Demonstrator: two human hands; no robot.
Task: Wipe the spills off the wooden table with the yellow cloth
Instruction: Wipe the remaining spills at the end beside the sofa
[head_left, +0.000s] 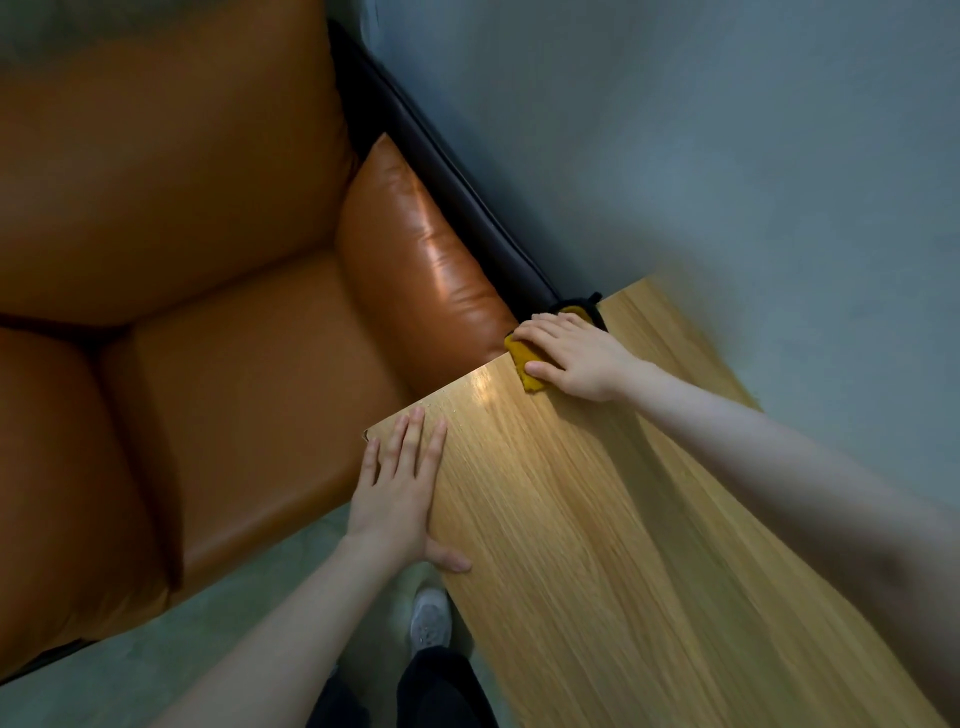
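Observation:
The light wooden table (597, 519) runs from the lower right up to a far end next to a sofa. My right hand (576, 356) lies on top of the yellow cloth (527, 364) at the table's far edge, fingers spread over it and thumb alongside; most of the cloth is hidden under the hand. My left hand (400, 488) rests flat on the table's near left corner, fingers straight, partly hanging over the edge. A shiny patch (480, 387) glints on the wood between the two hands. I cannot make out distinct spills.
An orange leather sofa (208, 312) with a dark frame (441, 171) butts against the table's far end. Grey-green floor (727, 130) surrounds the table. My dark trouser leg and a grey shoe (430, 618) stand by the table's left edge.

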